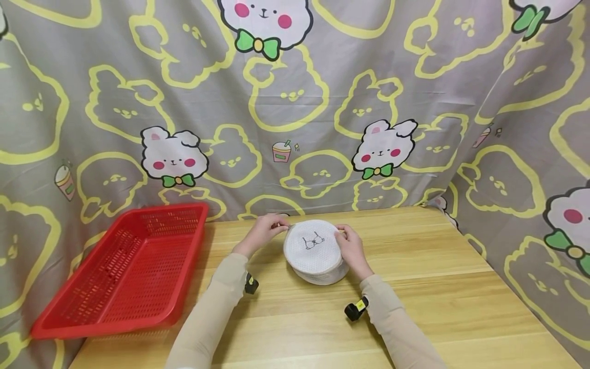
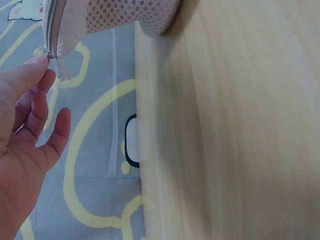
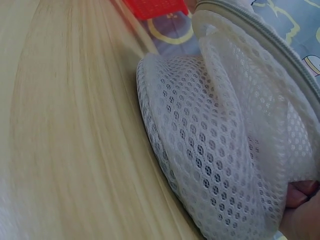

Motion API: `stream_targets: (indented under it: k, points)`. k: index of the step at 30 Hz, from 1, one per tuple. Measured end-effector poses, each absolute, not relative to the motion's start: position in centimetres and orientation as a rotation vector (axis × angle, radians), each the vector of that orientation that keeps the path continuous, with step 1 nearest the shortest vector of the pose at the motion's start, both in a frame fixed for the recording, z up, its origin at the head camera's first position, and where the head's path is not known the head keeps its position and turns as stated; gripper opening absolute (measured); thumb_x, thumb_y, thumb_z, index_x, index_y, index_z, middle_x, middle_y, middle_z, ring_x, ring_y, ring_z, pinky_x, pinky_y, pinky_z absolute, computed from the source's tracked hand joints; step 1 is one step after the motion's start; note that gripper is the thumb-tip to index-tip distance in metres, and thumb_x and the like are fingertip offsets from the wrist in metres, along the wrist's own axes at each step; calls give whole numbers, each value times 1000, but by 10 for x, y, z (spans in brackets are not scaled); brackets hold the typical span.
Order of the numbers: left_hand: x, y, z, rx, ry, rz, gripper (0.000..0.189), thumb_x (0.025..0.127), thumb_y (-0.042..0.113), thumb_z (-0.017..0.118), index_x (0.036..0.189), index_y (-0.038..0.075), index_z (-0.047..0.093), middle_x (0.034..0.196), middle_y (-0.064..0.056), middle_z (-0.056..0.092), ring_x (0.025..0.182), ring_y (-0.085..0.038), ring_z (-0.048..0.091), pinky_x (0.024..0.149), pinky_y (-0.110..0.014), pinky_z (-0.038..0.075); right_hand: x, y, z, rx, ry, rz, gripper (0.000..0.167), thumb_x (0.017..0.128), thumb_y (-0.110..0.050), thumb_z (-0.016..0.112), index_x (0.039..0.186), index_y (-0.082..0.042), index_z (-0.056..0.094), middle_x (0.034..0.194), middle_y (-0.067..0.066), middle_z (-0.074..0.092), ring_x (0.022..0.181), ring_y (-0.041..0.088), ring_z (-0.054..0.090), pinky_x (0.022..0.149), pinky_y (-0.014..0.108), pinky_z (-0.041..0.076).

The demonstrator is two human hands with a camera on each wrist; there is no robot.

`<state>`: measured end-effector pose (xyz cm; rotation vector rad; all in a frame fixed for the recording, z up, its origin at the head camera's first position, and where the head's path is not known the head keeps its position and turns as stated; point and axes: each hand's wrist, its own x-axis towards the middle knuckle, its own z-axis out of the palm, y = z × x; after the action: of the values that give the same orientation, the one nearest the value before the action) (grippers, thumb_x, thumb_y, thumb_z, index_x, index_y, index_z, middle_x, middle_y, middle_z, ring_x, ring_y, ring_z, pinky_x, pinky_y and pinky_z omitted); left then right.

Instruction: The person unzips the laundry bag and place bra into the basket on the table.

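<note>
A round white mesh laundry bag with a bra drawn on its lid sits on the table in the head view. My left hand is at its far left edge, thumb and forefinger pinching the end of the zipper by the metal pull; the other fingers are loosely bent. On the right side, my right hand grips the bag's upper rim. The right wrist view shows the mesh side wall slumped in folds below the zipper, with the fingertips tucked at the mesh.
A red plastic basket with slotted walls stands at the left of the wooden table. A grey curtain with cartoon prints hangs behind the table and along its sides. Each sleeve has a small black camera at the wrist.
</note>
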<state>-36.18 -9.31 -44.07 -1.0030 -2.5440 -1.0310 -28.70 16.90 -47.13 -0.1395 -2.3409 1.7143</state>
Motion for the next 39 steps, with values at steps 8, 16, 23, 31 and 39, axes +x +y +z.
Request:
stream_targets:
  k: [8,16,23,31,39]
  points:
    - [-358,-95,-444,-970,-2537,-1061,7,88,14,71,92,10,75,81,-3,67,71,-8,49,67,-22,44,-287,168,-473,-139,-2333,1711,25,97,-13,53,118,-2,62,69,0,48,61,12,47,54,22,41]
    - [-353,-98,-447,-941,-2546,-1115,6,89,14,69,91,11,74,83,-3,68,67,-8,48,60,-20,42,-287,170,-474,-146,-2331,1731,27,98,-15,51,119,-3,61,71,1,49,63,13,48,56,23,42]
    - [-352,-100,-449,-937,-2540,-1137,8,90,14,69,93,9,74,85,-4,69,67,-7,48,60,-20,42,-288,170,-474,-149,-2320,1742,27,98,-14,51,120,-4,61,72,1,49,64,13,48,57,23,42]
    - [-349,-104,-453,-939,-2527,-1136,8,89,12,69,93,8,74,85,-5,69,69,-6,49,61,-20,43,-288,170,-476,-156,-2315,1756,26,98,-14,51,120,-4,61,72,1,49,64,13,48,56,23,42]
    - [-343,-107,-456,-899,-2560,-1145,9,90,13,68,93,8,74,87,-5,71,70,-6,50,63,-20,44,-287,171,-475,-150,-2295,1764,26,99,-15,50,119,-4,61,71,1,47,63,13,47,56,23,41]
